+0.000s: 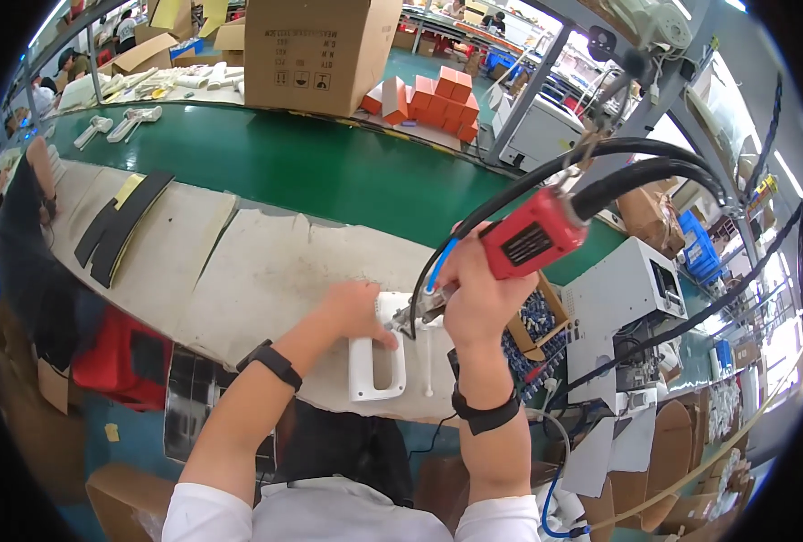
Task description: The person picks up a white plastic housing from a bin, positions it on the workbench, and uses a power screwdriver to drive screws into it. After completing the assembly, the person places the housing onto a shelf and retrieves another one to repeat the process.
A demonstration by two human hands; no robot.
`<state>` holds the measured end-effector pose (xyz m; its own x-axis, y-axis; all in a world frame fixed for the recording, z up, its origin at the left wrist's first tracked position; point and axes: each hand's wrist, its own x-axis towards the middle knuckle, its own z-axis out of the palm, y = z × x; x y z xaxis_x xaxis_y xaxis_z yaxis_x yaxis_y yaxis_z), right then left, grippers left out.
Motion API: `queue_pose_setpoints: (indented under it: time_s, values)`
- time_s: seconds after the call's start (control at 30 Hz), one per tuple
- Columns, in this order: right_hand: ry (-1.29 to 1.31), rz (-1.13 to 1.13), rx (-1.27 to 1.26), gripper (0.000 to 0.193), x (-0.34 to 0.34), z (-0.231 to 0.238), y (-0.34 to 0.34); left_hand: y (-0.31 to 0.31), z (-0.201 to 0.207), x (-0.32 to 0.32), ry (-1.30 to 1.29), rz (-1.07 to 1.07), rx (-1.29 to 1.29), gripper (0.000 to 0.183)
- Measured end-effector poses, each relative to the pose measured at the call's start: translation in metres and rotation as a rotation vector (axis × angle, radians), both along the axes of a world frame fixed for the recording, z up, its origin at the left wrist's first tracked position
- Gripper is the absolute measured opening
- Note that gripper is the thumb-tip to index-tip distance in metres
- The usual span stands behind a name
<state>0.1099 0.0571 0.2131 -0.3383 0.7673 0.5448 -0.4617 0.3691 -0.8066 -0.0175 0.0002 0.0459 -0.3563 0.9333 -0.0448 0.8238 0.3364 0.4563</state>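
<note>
On the pale work surface (275,262) in front of me lies a white plastic housing (360,372) with a loop-shaped handle. My left hand (358,312) is closed over its upper part, the thumb pressing down near the handle. My right hand (483,303) grips a red power screwdriver (535,233), which hangs from above and has thick black cables. Its metal front end (424,313) points down and left at the housing, beside my left thumb. Whether the tip touches the housing I cannot tell. A thin white stem-like part (428,366) lies to the right of the handle.
Beyond the work surface runs a green belt (239,149) with white housings (135,122) and a large carton (316,54). Black flat strips (121,226) lie at left, near another person's arm (42,172). Small blue parts (539,318) and a white machine (614,316) stand right.
</note>
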Motion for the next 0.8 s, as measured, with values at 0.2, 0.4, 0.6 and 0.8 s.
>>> queue_pose_setpoints:
  time_s: [0.2,0.4,0.6,0.8]
  values:
    - [-0.089,-0.052,-0.056,0.009,-0.011,-0.054,0.012,0.001,0.006,0.004,0.072,-0.032,0.044,0.076]
    - [-0.219,-0.020,-0.011,0.010,-0.012,-0.069,0.015,-0.017,0.001,0.006,0.021,0.032,0.155,0.079]
    - [0.015,-0.011,-0.038,0.005,0.004,-0.013,-0.001,-0.050,-0.013,0.010,-0.318,0.249,0.110,0.111]
    - [0.040,0.070,-0.032,0.004,-0.037,-0.014,-0.003,-0.050,-0.049,0.025,-0.226,0.286,0.134,0.102]
